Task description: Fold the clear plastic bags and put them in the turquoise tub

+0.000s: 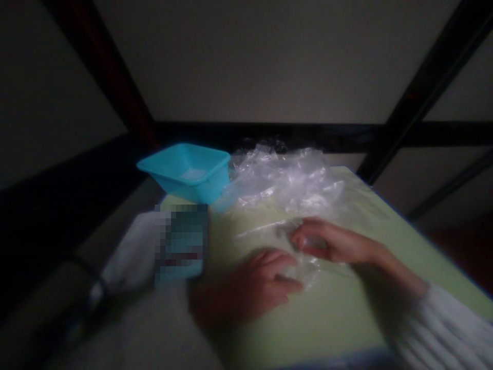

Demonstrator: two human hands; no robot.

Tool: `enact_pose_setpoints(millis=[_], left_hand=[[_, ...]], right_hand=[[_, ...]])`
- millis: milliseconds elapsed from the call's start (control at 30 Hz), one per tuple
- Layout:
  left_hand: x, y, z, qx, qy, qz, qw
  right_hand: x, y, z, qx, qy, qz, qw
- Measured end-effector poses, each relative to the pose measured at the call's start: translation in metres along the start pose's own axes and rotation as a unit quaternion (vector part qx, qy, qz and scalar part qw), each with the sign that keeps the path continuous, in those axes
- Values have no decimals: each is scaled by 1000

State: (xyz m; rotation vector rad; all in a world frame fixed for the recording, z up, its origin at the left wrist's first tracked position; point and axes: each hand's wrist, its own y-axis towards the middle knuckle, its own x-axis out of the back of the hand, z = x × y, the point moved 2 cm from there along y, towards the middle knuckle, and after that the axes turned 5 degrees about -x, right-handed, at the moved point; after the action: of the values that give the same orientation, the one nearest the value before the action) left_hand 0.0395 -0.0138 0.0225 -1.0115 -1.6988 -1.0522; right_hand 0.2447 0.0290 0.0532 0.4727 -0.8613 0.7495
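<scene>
My left hand [250, 288] lies on a pale green mat [346, 318], its fingers together and resting on the edge of a clear plastic bag [308, 267]. My right hand [331, 242], in a white ribbed sleeve, pinches the same bag from the right, with fingers curled around the film. A heap of crumpled clear plastic bags [285, 180] lies just beyond both hands. The picture is dim and soft, so fine detail of the bag is hard to make out.
A turquoise plastic tub [185, 172] stands at the back left of the mat. A blurred blue packet [181, 241] and a white cloth or bag [133, 254] lie to the left. Dark frame bars [419, 92] cross behind the table.
</scene>
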Motion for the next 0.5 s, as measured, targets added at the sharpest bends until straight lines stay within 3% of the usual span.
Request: enact_pose_setpoints(millis=[333,500], left_hand=[[3,3,-7,15,-31,11,999],[-1,4,-8,-63,-51,23,996]], right_hand=[[-4,4,-2,-11,11,-8,1000],[-1,3,-2,-3,12,-17,1000]])
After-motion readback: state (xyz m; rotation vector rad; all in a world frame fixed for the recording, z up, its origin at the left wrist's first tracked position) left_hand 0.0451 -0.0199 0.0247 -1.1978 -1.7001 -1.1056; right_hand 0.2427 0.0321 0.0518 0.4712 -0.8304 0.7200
